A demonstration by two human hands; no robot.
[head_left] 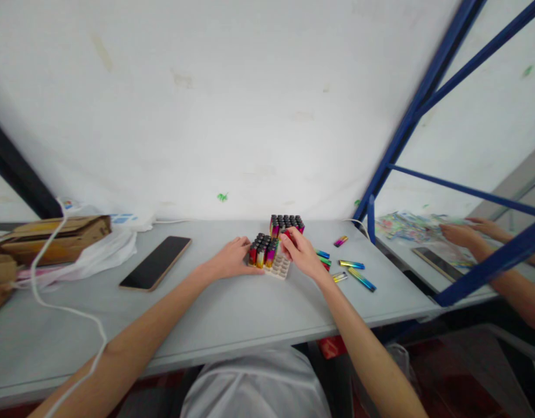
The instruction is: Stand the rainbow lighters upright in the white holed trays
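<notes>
A small white holder with round holes point(279, 268) lies on the table, its left part filled with upright shiny cylinders with black tops point(261, 249) in red, yellow and purple. They look like batteries or lighters; I cannot tell which. My left hand point(233, 257) is bent round the holder's left side, thumb along the front edge, fingers by the cylinders. Above the holder's bare holes, my right hand point(302, 252) pinches a red cylinder point(287, 234), mostly hidden by the fingers. Just behind stands a second block of black-topped cylinders point(287, 223).
Several loose colour-graded cylinders point(362, 279) lie to the right. A phone point(157, 262) lies at left, near a cardboard box point(60, 238), white plastic bag point(90, 255) and white cable point(71, 307). A blue metal frame point(402, 133) rises at right; past it a co-worker's hands point(461, 235) show.
</notes>
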